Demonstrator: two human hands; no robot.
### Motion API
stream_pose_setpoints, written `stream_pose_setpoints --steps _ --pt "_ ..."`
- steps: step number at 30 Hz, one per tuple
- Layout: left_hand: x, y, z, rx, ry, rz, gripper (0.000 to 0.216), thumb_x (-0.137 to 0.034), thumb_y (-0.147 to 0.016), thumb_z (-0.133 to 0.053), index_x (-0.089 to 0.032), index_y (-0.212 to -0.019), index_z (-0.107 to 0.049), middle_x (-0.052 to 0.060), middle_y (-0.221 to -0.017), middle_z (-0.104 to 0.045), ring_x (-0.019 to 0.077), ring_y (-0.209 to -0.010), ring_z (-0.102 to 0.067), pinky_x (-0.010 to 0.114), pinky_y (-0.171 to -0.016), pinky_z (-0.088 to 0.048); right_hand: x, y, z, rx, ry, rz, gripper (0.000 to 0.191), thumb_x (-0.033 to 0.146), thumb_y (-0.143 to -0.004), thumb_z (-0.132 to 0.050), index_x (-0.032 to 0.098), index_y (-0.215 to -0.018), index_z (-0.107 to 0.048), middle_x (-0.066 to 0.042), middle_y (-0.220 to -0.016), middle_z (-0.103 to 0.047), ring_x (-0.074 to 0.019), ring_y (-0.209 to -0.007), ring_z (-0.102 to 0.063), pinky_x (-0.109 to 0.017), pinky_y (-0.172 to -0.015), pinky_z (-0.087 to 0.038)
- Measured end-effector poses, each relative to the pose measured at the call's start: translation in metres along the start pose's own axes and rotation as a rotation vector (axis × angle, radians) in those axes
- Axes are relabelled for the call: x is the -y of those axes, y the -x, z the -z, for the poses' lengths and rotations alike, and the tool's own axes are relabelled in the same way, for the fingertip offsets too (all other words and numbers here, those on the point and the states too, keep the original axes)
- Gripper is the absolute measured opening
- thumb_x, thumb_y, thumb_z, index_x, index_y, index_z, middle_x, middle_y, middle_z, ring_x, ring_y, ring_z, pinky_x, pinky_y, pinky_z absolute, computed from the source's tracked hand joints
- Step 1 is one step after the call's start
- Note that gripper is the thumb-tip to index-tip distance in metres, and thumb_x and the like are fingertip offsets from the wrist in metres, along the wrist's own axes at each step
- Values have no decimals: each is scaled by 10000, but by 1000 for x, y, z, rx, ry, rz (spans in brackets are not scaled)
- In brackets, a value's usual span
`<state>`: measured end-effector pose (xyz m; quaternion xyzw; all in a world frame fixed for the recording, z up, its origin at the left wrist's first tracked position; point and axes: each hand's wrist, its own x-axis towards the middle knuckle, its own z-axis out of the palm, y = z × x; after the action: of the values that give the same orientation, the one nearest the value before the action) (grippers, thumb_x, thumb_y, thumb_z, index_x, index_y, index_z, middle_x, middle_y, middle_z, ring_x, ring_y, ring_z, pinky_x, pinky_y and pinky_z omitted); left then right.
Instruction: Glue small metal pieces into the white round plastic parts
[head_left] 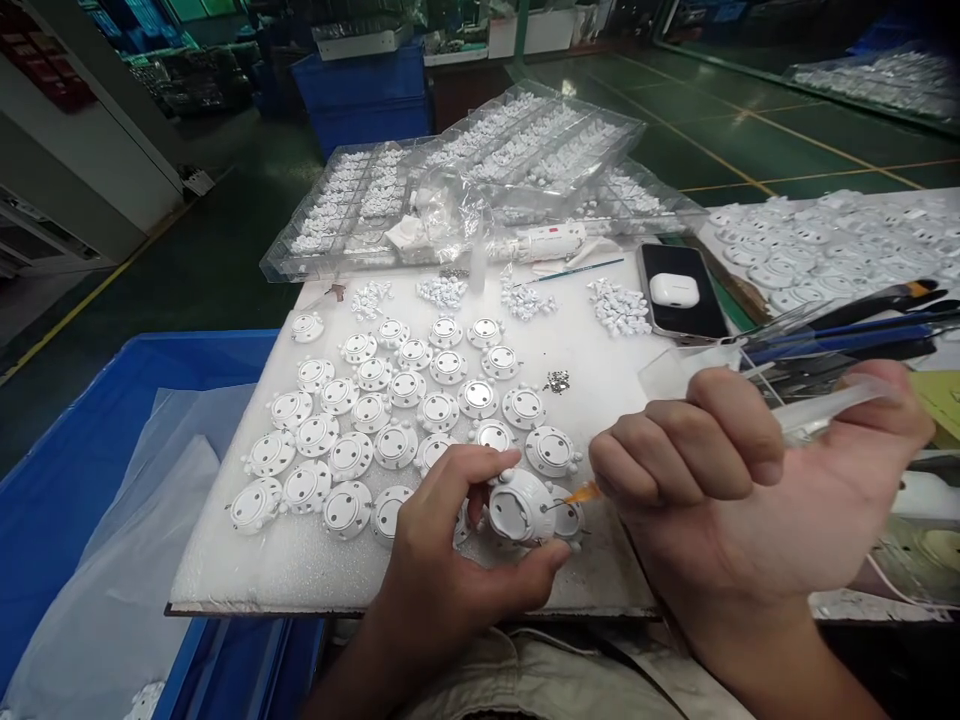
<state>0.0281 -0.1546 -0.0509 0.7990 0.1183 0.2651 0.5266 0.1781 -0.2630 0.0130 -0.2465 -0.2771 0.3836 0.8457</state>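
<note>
My left hand (457,545) is closed around the rim of a white round plastic part (519,508), gripping it between thumb and fingers above the foam board. The part is tilted, with its flat oval face towards me and small knobs on its edge. My right hand (720,480) is a fist around a translucent dispenser (836,405), mostly hidden by the fingers. Its orange needle tip (583,493) points left, and the thin metal needle reaches a small hole on the part's side. Several similar white parts (396,443) lie in rows on the board beside my left hand.
The white foam board (225,570) carries small piles of white pieces (442,291) and dark specks (557,382). Behind stand clear trays (525,140) of white pieces. A phone (686,315) with a white earbud case, tools (862,330) and a blue bin (135,400) flank the board.
</note>
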Motion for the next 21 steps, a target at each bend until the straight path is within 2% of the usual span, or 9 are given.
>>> stream_pose_setpoints --steps 16,21 --pt "-1 2 1 10 -29 7 531 -247 -777 -856 -297 -1236 -594 -15 -1122 -634 129 -956 -604 198 -795 -507 0 3 4 -46 -23 -35 752 629 -804 -709 205 -495 -170 98 -347 -56 -77 -336 -96 -303 -383 -180" --pt "-2 0 0 1 -65 -22 518 -261 -779 -854 -277 -1226 -593 -17 -1090 -638 114 -887 -593 193 -760 -505 0 4 4 -70 -9 -26 667 519 -814 -677 208 -492 -184 100 -342 -59 -81 -339 -96 -311 -397 -179"
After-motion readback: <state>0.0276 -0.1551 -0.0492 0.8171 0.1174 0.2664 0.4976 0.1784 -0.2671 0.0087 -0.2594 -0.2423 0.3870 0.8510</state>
